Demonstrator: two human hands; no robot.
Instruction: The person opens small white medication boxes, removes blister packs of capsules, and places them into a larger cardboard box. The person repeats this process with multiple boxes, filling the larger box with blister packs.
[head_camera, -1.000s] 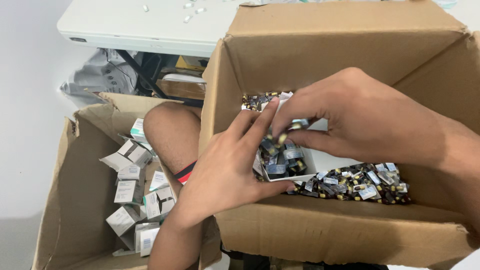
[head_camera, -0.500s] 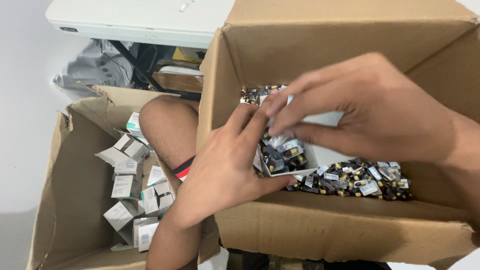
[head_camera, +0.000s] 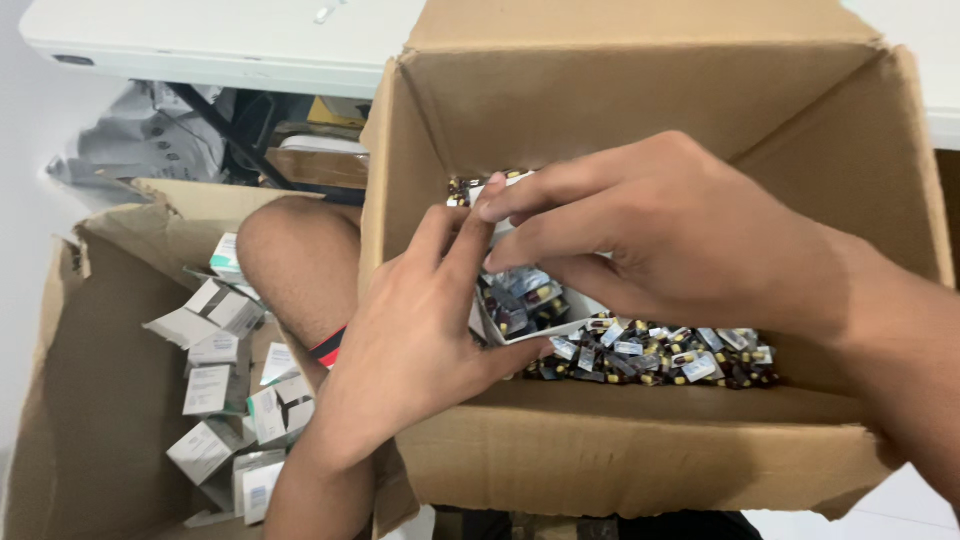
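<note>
Both my hands are inside a large open cardboard box (head_camera: 640, 470). My left hand (head_camera: 415, 330) cups a small white open carton (head_camera: 530, 305) filled with small dark packets. My right hand (head_camera: 670, 235) reaches over it from the right, its fingertips on the carton's top flap. A pile of small dark packets with yellow and white marks (head_camera: 660, 355) lies on the box floor behind and to the right of the carton.
A second open cardboard box (head_camera: 90, 380) stands at the left with several small white and grey cartons (head_camera: 225, 390) in it. My knee (head_camera: 295, 260) shows between the boxes. A white table (head_camera: 230, 40) lies beyond, with bags under it.
The view has shifted slightly. My right hand's fingers have stretched further left over the carton's top, and my left hand has kept its hold on the carton.
</note>
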